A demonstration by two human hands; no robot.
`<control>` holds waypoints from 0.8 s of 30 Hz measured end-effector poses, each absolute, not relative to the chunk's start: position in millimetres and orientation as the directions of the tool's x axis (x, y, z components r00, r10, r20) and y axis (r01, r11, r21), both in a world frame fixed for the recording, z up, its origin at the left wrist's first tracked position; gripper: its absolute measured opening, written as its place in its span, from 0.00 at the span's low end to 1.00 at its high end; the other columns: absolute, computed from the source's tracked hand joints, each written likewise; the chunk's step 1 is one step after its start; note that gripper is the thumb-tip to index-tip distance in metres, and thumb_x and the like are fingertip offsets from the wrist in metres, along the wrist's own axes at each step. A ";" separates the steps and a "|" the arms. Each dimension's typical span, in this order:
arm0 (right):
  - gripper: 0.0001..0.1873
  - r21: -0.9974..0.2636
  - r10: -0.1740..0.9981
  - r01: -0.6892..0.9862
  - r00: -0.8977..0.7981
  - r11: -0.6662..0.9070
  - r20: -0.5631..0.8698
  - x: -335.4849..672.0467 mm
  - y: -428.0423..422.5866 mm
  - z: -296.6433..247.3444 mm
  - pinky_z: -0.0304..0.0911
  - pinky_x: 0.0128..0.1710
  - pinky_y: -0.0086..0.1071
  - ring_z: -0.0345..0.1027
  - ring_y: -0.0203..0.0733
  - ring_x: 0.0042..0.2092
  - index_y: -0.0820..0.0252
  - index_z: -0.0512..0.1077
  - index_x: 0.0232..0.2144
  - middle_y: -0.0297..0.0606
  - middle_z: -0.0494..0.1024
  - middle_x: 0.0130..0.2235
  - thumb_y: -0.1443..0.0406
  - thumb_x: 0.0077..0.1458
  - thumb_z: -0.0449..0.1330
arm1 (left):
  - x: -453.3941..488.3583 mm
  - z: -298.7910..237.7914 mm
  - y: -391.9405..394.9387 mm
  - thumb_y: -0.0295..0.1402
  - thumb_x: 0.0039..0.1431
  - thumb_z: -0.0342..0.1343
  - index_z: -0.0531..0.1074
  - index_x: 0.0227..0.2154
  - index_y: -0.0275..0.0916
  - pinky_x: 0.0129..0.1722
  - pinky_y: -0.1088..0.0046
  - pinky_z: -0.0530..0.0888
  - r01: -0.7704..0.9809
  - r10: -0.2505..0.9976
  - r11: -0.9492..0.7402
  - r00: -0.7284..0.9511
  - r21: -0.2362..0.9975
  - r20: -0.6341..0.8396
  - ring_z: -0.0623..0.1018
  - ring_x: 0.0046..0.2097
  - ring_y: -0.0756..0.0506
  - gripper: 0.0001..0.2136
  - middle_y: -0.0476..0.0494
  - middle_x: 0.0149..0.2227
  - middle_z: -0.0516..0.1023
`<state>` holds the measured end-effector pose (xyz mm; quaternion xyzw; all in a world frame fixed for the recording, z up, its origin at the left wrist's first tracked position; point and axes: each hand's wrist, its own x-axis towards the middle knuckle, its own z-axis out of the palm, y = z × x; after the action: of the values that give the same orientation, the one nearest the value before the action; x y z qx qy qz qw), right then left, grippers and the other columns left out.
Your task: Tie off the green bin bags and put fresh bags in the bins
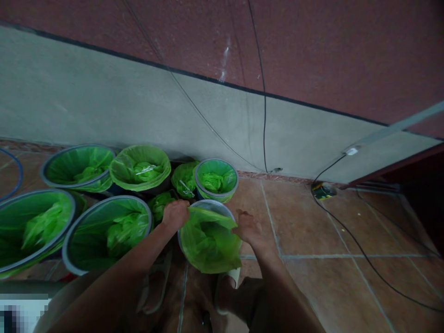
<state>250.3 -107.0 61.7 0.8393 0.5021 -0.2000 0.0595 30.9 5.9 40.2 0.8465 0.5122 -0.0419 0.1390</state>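
A small grey bin [222, 208] stands on the tiled floor right in front of me, with a bright green plastic bag [210, 240] draped over its rim. My left hand [175, 213] is closed on the bag's edge at the bin's left rim. At the right rim my right hand [247, 226] has its fingers curled onto the bag's edge. The bag hangs loosely down the near side of the bin.
Several more grey bins lined with green bags stand to the left, such as one large bin [106, 231] and a small one [216, 179] by the grey wall [138, 106]. Black cables [360, 249] run across the floor tiles at right. My feet [225, 286] are below the bin.
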 end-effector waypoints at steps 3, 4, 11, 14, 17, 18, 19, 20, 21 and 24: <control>0.34 -0.170 0.914 0.932 0.256 -0.320 -0.316 233.4 -101.9 54.0 0.61 0.50 0.37 0.68 0.50 0.52 0.58 0.66 0.57 0.46 0.74 0.52 0.62 0.46 0.66 | 39.4 40.3 -0.1 0.29 0.57 0.47 0.78 0.40 0.40 0.43 0.70 0.72 0.838 0.829 -0.473 0.528 0.271 -0.184 0.78 0.42 0.44 0.15 0.42 0.40 0.80; 0.28 -0.186 0.928 0.941 0.218 -0.281 -0.301 229.3 -100.3 51.9 0.60 0.50 0.36 0.69 0.49 0.51 0.57 0.68 0.55 0.45 0.76 0.50 0.62 0.50 0.63 | 41.7 40.6 -1.8 0.29 0.57 0.47 0.78 0.40 0.41 0.44 0.71 0.71 0.820 0.816 -0.495 0.552 0.289 -0.170 0.78 0.42 0.45 0.14 0.43 0.40 0.80; 0.16 -0.229 0.939 0.919 0.278 -0.321 -0.202 227.4 -96.8 52.6 0.60 0.38 0.29 0.73 0.41 0.41 0.56 0.77 0.36 0.41 0.80 0.38 0.62 0.63 0.49 | 42.0 39.4 -6.8 0.28 0.57 0.49 0.76 0.34 0.37 0.47 0.65 0.69 0.789 0.779 -0.577 0.609 0.209 -0.150 0.76 0.43 0.42 0.10 0.39 0.38 0.78; 0.14 -0.263 0.946 0.909 0.299 -0.323 -0.127 230.3 -97.1 55.3 0.60 0.39 0.28 0.73 0.40 0.42 0.55 0.77 0.37 0.39 0.80 0.39 0.64 0.62 0.50 | 40.5 38.6 -8.0 0.25 0.55 0.49 0.75 0.33 0.36 0.46 0.67 0.69 0.806 0.793 -0.561 0.588 0.187 -0.157 0.76 0.44 0.42 0.10 0.39 0.39 0.78; 0.14 -0.287 0.941 0.896 0.318 -0.339 -0.118 231.4 -97.6 53.2 0.61 0.42 0.28 0.72 0.40 0.43 0.55 0.77 0.39 0.39 0.80 0.41 0.67 0.60 0.50 | 40.6 39.5 -7.4 0.23 0.54 0.48 0.75 0.35 0.37 0.41 0.71 0.70 0.838 0.822 -0.496 0.538 0.228 -0.185 0.77 0.41 0.45 0.11 0.41 0.38 0.78; 0.15 -0.293 0.939 0.892 0.321 -0.344 -0.125 231.3 -97.7 51.5 0.61 0.44 0.28 0.72 0.41 0.44 0.55 0.76 0.42 0.39 0.80 0.42 0.68 0.59 0.51 | 40.8 39.7 -6.8 0.23 0.54 0.48 0.75 0.36 0.38 0.40 0.72 0.70 0.844 0.830 -0.475 0.523 0.248 -0.192 0.77 0.40 0.45 0.11 0.42 0.39 0.79; 0.16 -0.303 0.939 0.889 0.318 -0.344 -0.132 230.7 -97.7 49.7 0.62 0.45 0.28 0.72 0.41 0.45 0.56 0.75 0.45 0.39 0.79 0.45 0.68 0.58 0.53 | 41.2 39.7 -6.3 0.24 0.54 0.49 0.75 0.37 0.38 0.40 0.73 0.70 0.846 0.834 -0.461 0.517 0.269 -0.195 0.78 0.40 0.46 0.11 0.43 0.39 0.79; 0.18 -0.315 0.941 0.887 0.308 -0.336 -0.137 229.9 -97.6 47.9 0.62 0.47 0.29 0.71 0.42 0.47 0.56 0.73 0.49 0.39 0.78 0.47 0.68 0.56 0.55 | 41.7 39.5 -5.9 0.26 0.55 0.50 0.74 0.37 0.39 0.40 0.73 0.70 0.842 0.833 -0.456 0.518 0.288 -0.194 0.78 0.41 0.45 0.10 0.43 0.39 0.79; 0.22 -0.330 0.947 0.888 0.289 -0.319 -0.138 228.7 -97.2 46.5 0.62 0.48 0.29 0.70 0.42 0.48 0.56 0.70 0.53 0.40 0.77 0.49 0.68 0.54 0.57 | 42.4 39.1 -5.8 0.27 0.55 0.51 0.74 0.38 0.39 0.40 0.73 0.69 0.834 0.828 -0.461 0.527 0.302 -0.191 0.78 0.41 0.45 0.10 0.44 0.38 0.80; 0.23 -0.349 0.966 0.903 0.213 -0.252 -0.145 224.7 -95.6 46.3 0.60 0.52 0.30 0.69 0.43 0.51 0.56 0.70 0.53 0.41 0.76 0.50 0.65 0.54 0.59 | 44.6 37.7 -6.9 0.32 0.57 0.53 0.75 0.37 0.40 0.40 0.73 0.70 0.809 0.807 -0.485 0.560 0.333 -0.187 0.78 0.40 0.45 0.08 0.44 0.37 0.80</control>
<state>224.7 -95.6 46.3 0.7731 0.6043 -0.1678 -0.0943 44.6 -6.9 37.7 0.8616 0.4688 -0.0028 0.1945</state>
